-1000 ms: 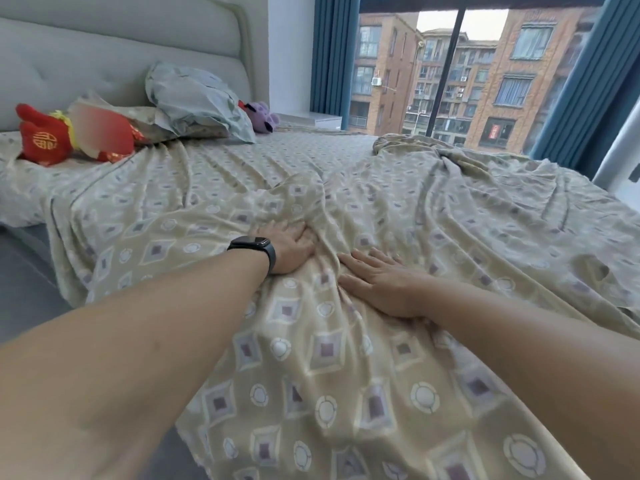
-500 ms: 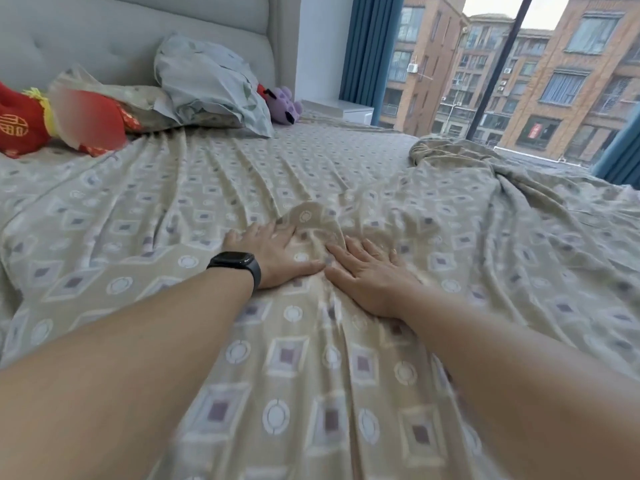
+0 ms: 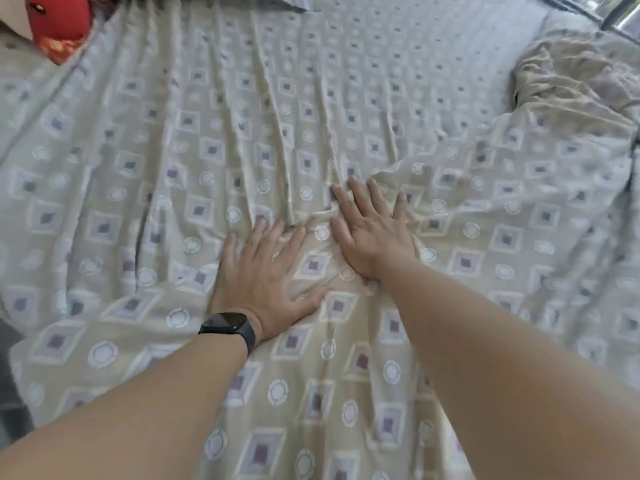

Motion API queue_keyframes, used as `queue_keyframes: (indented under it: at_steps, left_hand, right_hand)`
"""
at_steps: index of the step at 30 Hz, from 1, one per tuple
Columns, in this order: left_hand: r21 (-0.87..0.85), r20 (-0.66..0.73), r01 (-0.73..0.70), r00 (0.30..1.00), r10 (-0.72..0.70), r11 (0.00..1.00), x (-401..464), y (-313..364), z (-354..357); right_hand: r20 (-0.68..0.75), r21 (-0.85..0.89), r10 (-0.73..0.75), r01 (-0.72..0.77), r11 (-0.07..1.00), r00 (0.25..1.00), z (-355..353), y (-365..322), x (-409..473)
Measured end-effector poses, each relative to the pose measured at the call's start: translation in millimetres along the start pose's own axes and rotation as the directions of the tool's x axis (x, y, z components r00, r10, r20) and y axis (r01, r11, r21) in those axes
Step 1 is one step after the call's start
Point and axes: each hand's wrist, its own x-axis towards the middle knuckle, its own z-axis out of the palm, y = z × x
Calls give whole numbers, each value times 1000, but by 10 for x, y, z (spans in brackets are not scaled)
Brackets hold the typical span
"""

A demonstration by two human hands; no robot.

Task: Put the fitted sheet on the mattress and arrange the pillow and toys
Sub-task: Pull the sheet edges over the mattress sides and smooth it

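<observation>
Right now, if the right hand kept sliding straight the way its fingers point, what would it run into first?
The right hand lies flat on the fitted sheet, fingers pointing up the bed. It would probably meet the raised creases just beyond its fingertips first; past them, only more sheet shows.

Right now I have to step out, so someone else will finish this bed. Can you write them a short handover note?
Left hand: flat, fingers straight, pressing the fitted sheet.
Right hand: flat on the sheet beside it, fingers spread.
A ridge of cloth sits between and just beyond the hands.
Done: sheet spread over most of the mattress, long creases remaining.
Left: the bunched corner at far right needs pulling out and fitting. The red toy lies at the top left and needs arranging; the pillow is out of view.
</observation>
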Motion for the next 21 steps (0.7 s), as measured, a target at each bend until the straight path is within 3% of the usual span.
queue_keyframes:
  at_steps: [10, 21]
  left_hand:
    - [41, 180, 43, 982, -50, 998, 86, 20, -103]
    - [47, 218, 67, 973, -76, 997, 78, 46, -130]
  right_hand:
    - [118, -81, -296, 306, 949, 948, -204, 339, 501]
    - [83, -49, -336, 341, 939, 938, -120, 403, 546]
